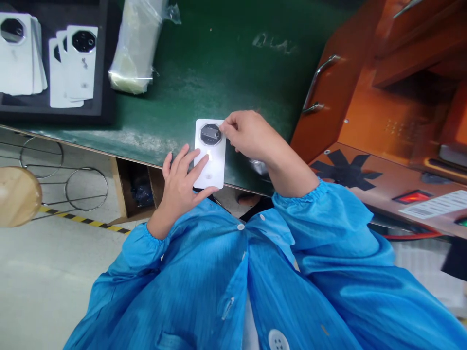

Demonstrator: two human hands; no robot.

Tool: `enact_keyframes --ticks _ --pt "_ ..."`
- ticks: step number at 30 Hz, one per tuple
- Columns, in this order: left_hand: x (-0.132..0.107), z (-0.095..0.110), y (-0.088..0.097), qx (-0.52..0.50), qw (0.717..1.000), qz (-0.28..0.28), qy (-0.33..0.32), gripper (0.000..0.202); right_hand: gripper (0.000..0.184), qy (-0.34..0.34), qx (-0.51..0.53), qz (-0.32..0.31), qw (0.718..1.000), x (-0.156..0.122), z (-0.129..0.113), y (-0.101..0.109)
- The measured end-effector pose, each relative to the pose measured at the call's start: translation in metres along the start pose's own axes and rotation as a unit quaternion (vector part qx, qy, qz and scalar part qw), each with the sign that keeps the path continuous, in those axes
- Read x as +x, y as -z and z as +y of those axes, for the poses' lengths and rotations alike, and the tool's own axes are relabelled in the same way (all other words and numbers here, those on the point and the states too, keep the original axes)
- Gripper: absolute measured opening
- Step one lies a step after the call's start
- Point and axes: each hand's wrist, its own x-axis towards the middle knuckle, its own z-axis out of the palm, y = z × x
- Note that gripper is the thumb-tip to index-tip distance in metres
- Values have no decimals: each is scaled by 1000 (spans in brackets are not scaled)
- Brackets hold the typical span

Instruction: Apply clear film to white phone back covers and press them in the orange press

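A white phone back cover (213,160) with a dark octagonal camera window (210,134) lies at the near edge of the green table (219,63). My left hand (179,187) presses it down, fingers spread over its lower half and thumb under its near edge. My right hand (248,133) pinches at the right rim of the camera window with thumb and forefinger; what lies between those fingertips is too small to tell. Both arms wear blue coat sleeves.
A black tray (104,104) at the far left holds stacks of white back covers (75,65). A clear plastic bag (136,46) lies beside it. An orange machine (365,97) with a metal handle stands right. A round wooden stool (16,194) sits lower left.
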Motion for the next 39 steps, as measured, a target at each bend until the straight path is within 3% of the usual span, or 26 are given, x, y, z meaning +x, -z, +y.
enact_keyframes --ticks 6,11,23,27,30,33,34,36,39 --pt "-1 -3 -1 30 998 29 -41 74 21 -18 -38 -13 999 -3 -12 4" --pt "-1 -3 -1 26 999 24 -36 73 20 -45 -71 -24 996 -5 -24 6" --pt "-1 -1 1 45 998 11 -30 74 18 -51 -191 22 980 -3 -28 -9" --pt "-1 -3 8 82 996 20 -30 73 34 -35 -239 66 968 -27 -42 -5" --pt "1 -18 20 124 990 62 34 67 60 -27 -300 75 950 -63 -43 -16" --pt "7 -38 34 138 983 79 94 62 93 33 -323 34 945 -101 -30 -34" --pt "10 -42 39 139 981 80 104 63 90 75 -322 18 943 -112 -24 -39" --pt "16 -46 45 140 980 92 105 63 68 157 -325 -3 932 -127 -12 -40" --pt "26 -37 46 132 986 89 55 49 43 224 -325 -5 919 -138 2 -29"
